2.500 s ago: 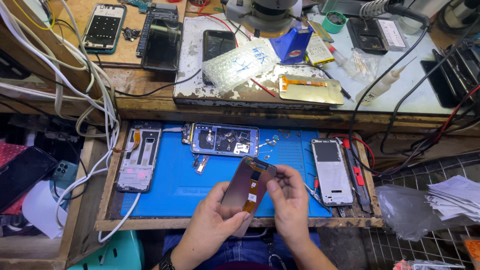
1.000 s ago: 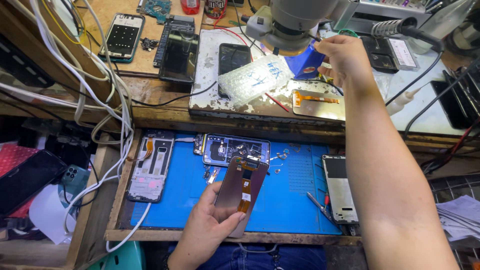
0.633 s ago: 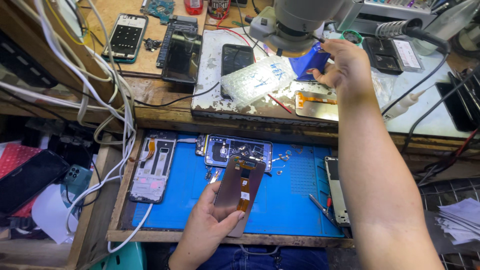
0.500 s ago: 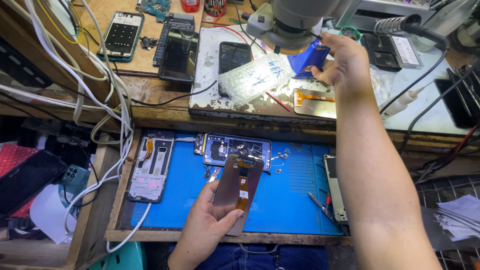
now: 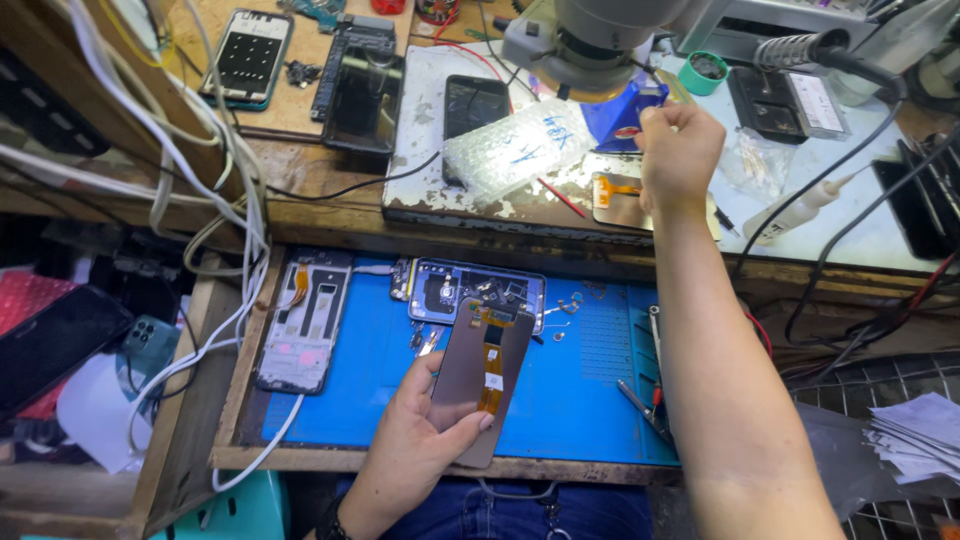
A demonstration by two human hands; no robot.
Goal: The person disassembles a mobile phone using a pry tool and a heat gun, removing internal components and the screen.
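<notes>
Fingers of the left hand are clamped on a phone screen panel, its long axis run roughly 1 to 7 o'clock over the blue mat. The right hand is stretched out at 12 o'clock, fingers curled shut near the blue box under the microscope; whether something's pinched can't be told. The panel is nearer the left.

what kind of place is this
Most likely a phone repair bench. The left hand holds a phone screen panel over a blue work mat, an opened phone lies on it, and a microscope stands above.
</notes>
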